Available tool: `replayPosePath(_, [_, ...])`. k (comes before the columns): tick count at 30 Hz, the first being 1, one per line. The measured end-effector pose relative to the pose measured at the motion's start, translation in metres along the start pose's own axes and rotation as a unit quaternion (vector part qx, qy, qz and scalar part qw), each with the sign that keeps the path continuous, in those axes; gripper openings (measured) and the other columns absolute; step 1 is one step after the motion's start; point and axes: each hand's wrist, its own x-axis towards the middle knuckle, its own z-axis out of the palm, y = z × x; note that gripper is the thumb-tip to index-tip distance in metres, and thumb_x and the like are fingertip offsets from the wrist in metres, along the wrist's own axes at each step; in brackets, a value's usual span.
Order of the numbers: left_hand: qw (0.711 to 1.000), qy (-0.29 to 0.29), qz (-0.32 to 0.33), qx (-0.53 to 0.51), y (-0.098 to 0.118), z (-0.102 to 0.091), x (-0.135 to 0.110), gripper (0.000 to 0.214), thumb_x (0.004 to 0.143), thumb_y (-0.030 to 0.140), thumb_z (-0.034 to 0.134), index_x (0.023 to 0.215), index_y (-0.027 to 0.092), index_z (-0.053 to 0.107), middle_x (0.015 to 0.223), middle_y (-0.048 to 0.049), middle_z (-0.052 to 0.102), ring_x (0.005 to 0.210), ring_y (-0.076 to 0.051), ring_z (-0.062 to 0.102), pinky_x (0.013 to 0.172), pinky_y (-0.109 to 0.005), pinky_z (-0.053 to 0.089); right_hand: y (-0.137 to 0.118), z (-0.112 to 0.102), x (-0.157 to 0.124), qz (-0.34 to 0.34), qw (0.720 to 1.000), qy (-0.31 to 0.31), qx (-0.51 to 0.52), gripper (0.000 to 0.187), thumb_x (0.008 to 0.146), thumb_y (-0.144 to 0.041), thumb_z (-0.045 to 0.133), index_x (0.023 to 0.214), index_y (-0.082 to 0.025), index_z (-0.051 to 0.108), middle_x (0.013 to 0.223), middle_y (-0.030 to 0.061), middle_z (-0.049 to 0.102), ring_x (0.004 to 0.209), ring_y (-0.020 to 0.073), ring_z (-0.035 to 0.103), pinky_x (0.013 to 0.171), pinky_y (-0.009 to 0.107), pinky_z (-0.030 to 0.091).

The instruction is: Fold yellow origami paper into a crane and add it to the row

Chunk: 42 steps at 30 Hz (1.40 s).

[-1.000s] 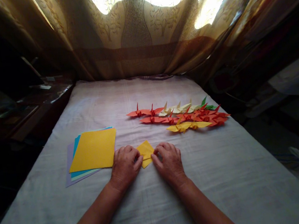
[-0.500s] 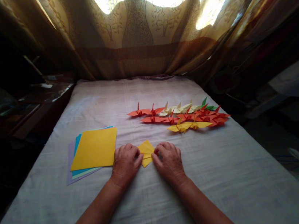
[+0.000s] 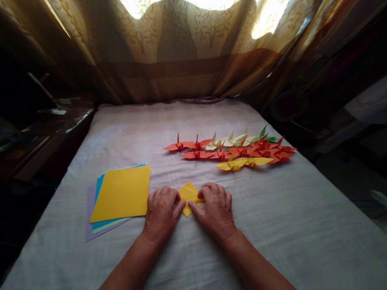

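Observation:
A small folded piece of yellow origami paper [image 3: 189, 191] lies flat on the cloth, between my two hands. My left hand [image 3: 162, 211] grips its left edge, thumb and fingers curled together. From the other side my right hand [image 3: 217, 210] holds the right edge, its thumb laid across the lower part of the fold. The fingertips cover both side corners of the paper. Just left of my left hand is a stack of square paper sheets [image 3: 121, 194], yellow on top, with blue, pale green and lilac edges showing beneath.
Rows of folded paper cranes, red [image 3: 198, 155], cream [image 3: 230, 141], yellow [image 3: 244, 163] and green [image 3: 265, 134], stand beyond my right hand. A pale cloth [image 3: 181, 270] covers the surface. A patterned curtain [image 3: 175, 38] hangs at the far edge.
My right thumb has slid left across the lower part of the yellow paper, toward my left thumb. My left hand has stayed nearly in place.

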Motion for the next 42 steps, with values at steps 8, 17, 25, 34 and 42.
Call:
replayPosePath(8, [1.000, -0.017, 0.012, -0.010, -0.005, -0.002, 0.000, 0.011, 0.088, 0.027, 0.064, 0.082, 0.021, 0.058, 0.087, -0.0027, 0.062, 0.087, -0.023, 0.056, 0.079, -0.035, 0.038, 0.021, -0.005, 0.000, 0.006, 0.999, -0.014, 0.045, 0.008, 0.082, -0.017, 0.067, 0.083, -0.023, 0.062, 0.107, 0.0043, 0.064, 0.103, 0.0233, 0.054, 0.087, 0.036, 0.033])
replayPosePath(17, [1.000, -0.006, 0.023, -0.005, -0.007, -0.002, -0.004, 0.010, 0.093, 0.022, 0.052, 0.087, 0.021, 0.060, 0.092, -0.0053, 0.064, 0.090, -0.024, 0.057, 0.084, -0.038, 0.042, 0.019, -0.004, -0.002, 0.003, 0.999, -0.010, 0.050, 0.007, 0.084, -0.017, 0.066, 0.083, -0.023, 0.063, 0.108, 0.0042, 0.064, 0.103, 0.0232, 0.053, 0.088, 0.037, 0.033])
replayPosePath(25, [0.994, 0.053, 0.091, 0.001, -0.006, 0.009, -0.016, 0.022, 0.091, 0.028, 0.059, 0.112, 0.025, 0.065, 0.107, -0.0062, 0.066, 0.100, -0.025, 0.058, 0.089, -0.040, 0.045, 0.024, -0.001, -0.002, -0.002, 0.997, -0.001, 0.071, 0.008, 0.088, -0.017, 0.061, 0.085, -0.023, 0.065, 0.108, 0.0038, 0.067, 0.103, 0.0218, 0.054, 0.089, 0.035, 0.033])
replayPosePath(34, [0.997, 0.031, 0.064, 0.006, -0.006, 0.011, -0.009, 0.023, 0.091, 0.025, 0.060, 0.113, 0.022, 0.065, 0.109, -0.0075, 0.067, 0.103, -0.026, 0.058, 0.092, -0.041, 0.044, 0.033, 0.001, -0.006, -0.040, 0.992, 0.026, 0.114, 0.021, 0.081, -0.012, 0.059, 0.097, -0.023, 0.067, 0.113, 0.0050, 0.068, 0.108, 0.0220, 0.057, 0.092, 0.036, 0.035])
replayPosePath(42, [0.999, 0.003, 0.039, 0.004, 0.000, 0.005, -0.004, 0.009, 0.093, 0.026, 0.058, 0.097, 0.022, 0.066, 0.099, -0.0050, 0.067, 0.097, -0.025, 0.057, 0.087, -0.039, 0.041, 0.026, -0.003, -0.005, -0.033, 0.995, -0.002, 0.092, 0.008, 0.083, -0.017, 0.065, 0.085, -0.024, 0.068, 0.111, 0.0045, 0.068, 0.107, 0.0227, 0.057, 0.093, 0.038, 0.034])
